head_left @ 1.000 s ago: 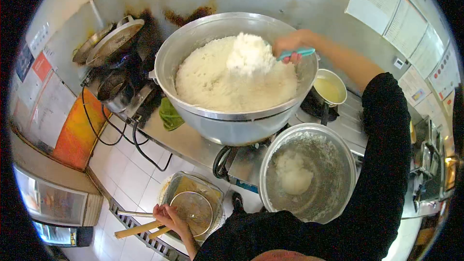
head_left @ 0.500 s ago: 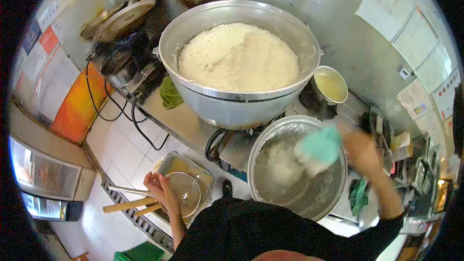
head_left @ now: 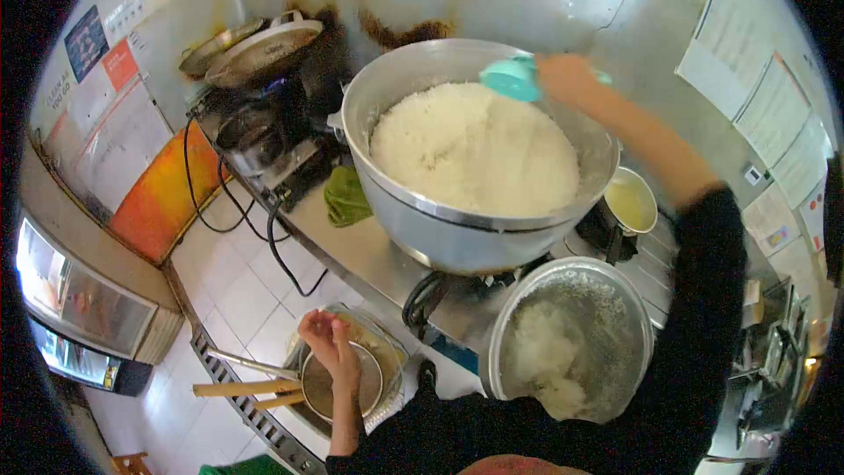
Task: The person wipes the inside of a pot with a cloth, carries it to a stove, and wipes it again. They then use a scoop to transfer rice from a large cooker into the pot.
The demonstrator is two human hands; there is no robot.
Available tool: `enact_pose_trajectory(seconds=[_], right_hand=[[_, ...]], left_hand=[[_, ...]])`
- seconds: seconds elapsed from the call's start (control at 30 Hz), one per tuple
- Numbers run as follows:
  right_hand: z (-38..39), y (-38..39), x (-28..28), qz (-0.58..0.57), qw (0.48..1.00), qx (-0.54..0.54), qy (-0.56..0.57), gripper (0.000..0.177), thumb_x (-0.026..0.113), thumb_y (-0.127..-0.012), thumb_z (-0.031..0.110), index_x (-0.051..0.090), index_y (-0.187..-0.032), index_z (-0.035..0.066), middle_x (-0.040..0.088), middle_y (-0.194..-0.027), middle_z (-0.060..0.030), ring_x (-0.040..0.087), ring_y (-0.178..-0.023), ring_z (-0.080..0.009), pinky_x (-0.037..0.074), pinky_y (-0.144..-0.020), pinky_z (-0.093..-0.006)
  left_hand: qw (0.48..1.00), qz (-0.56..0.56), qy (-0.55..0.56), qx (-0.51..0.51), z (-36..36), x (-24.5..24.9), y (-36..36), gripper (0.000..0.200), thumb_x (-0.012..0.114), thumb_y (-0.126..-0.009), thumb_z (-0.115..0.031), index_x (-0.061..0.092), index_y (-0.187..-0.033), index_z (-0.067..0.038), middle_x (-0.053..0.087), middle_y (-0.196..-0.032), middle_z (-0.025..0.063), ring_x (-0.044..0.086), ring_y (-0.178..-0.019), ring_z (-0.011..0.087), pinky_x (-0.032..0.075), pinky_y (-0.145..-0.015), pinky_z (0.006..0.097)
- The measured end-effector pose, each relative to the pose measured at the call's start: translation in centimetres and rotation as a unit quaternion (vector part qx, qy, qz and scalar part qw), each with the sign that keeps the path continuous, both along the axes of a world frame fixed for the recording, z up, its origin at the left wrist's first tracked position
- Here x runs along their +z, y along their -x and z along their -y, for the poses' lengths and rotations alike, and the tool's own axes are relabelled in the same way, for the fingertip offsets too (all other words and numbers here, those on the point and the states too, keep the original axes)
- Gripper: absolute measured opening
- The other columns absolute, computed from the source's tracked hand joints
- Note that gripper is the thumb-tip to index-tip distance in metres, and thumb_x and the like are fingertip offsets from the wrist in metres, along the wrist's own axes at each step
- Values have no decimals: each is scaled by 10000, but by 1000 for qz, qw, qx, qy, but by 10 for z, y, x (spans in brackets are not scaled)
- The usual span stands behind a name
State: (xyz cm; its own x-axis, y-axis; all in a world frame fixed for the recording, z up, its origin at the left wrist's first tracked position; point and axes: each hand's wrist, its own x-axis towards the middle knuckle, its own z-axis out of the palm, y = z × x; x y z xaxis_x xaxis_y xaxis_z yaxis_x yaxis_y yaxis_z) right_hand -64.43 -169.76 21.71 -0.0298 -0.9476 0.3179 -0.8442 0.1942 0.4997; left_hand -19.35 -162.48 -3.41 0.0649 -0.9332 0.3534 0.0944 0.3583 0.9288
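Observation:
A big metal pot (head_left: pixel 404 202) full of white rice (head_left: pixel 475 149) stands on the stove. Over its back right part, my right hand (head_left: pixel 567 79) is closed round a turquoise scoop (head_left: pixel 512 79). Below the pot, a wide metal basin (head_left: pixel 615 334) holds a clump of rice on its left side. My left hand (head_left: pixel 325 339) hangs above a round sieve (head_left: pixel 365 378), its fingers loosely curled with nothing visible in them. The sieve rests on a clear container (head_left: pixel 400 361), beside wooden handles (head_left: pixel 233 389).
A small pot (head_left: pixel 631 202) of pale liquid sits right of the big pot. A green cloth (head_left: pixel 345 197) lies on the counter. Pans (head_left: pixel 264 53) and black cables (head_left: pixel 277 242) are at the left. A fridge (head_left: pixel 88 299) stands far left.
My right hand has moved the scoop from above the basin up and left over the big pot. The view has shifted, and my left hand remains near the sieve.

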Motion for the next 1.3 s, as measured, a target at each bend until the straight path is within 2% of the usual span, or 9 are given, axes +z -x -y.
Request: enact_pose_trajectory(seconds=[0.13, 0.2, 0.3, 0.83, 0.93, 1.03, 1.13, 1.23, 1.3], right_hand=[[93, 21, -53, -14, 999, 30, 3, 182, 520, -673, 149, 593, -808, 52, 590, -703, -166, 584, -661, -302, 460, -556, -416], [116, 13, -67, -49, 993, 14, -111, 176, 518, -681, 152, 607, -786, 41, 597, -751, -165, 583, -691, -308, 462, -575, -415], [86, -12, -56, 58, 982, -29, -176, 166, 502, -696, 145, 601, -750, 23, 593, -767, -171, 578, -719, -315, 459, -601, -420], [10, -76, -63, 121, 950, 61, -283, 201, 484, -742, 188, 551, -816, 13, 571, -709, -178, 555, -695, -338, 430, -610, -429], [2, -93, -58, 147, 935, 52, -320, 155, 509, -681, 115, 598, -727, -5, 586, -757, -197, 580, -708, -325, 456, -592, -409], [-6, -101, -56, 164, 915, 65, -363, 208, 481, -744, 178, 560, -846, 15, 564, -683, -182, 551, -680, -331, 425, -593, -427], [-10, -99, -59, 248, 867, 96, -421, 189, 479, -743, 141, 556, -845, 3, 545, -614, -147, 533, -571, -265, 419, -511, -387], [-14, -89, -55, 400, 793, -56, -457, 114, 486, -727, 97, 526, -748, -7, 489, -552, -95, 454, -445, -173, 379, -413, -327], [-16, -81, -49, 550, 678, -91, -479, 77, 505, -702, 63, 473, -752, 12, 440, -535, -57, 373, -384, -108, 323, -344, -267]], left_hand=[[999, -26, -34, 5, 1, -28, -27, 338, 463, -828, -108, 295, -1113, -35, 392, -969, 64, 426, -815, 122, 406, -662, 226], [996, -5, -85, 40, -8, -40, -42, 328, 455, -834, -109, 301, -1113, -34, 405, -947, 61, 423, -799, 124, 397, -654, 221], [974, 130, -137, 122, -22, -46, -57, 307, 444, -843, -121, 312, -1106, -31, 413, -922, 55, 422, -780, 117, 388, -639, 216], [978, 64, -156, 123, -18, -39, -52, 306, 449, -846, -153, 321, -1108, -59, 403, -894, 32, 412, -732, 95, 354, -618, 197], [982, 72, -128, 116, -17, -46, -63, 313, 453, -845, -159, 314, -1106, -58, 406, -896, 33, 415, -723, 97, 359, -622, 201], [982, 45, -141, 116, -15, -41, -67, 319, 452, -847, -164, 308, -1111, -58, 406, -899, 46, 418, -714, 100, 373, -604, 213], [980, 54, -103, 159, -12, -30, -61, 330, 486, -829, -151, 335, -1106, -54, 402, -862, 53, 409, -654, 108, 373, -554, 227], [981, 43, -120, 144, -8, -29, -63, 336, 455, -846, -166, 303, -1124, -55, 406, -898, 48, 425, -715, 96, 375, -591, 200], [983, 35, -110, 140, -6, -32, -68, 337, 456, -846, -168, 302, -1124, -55, 405, -899, 47, 426, -714, 97, 375, -593, 201]])
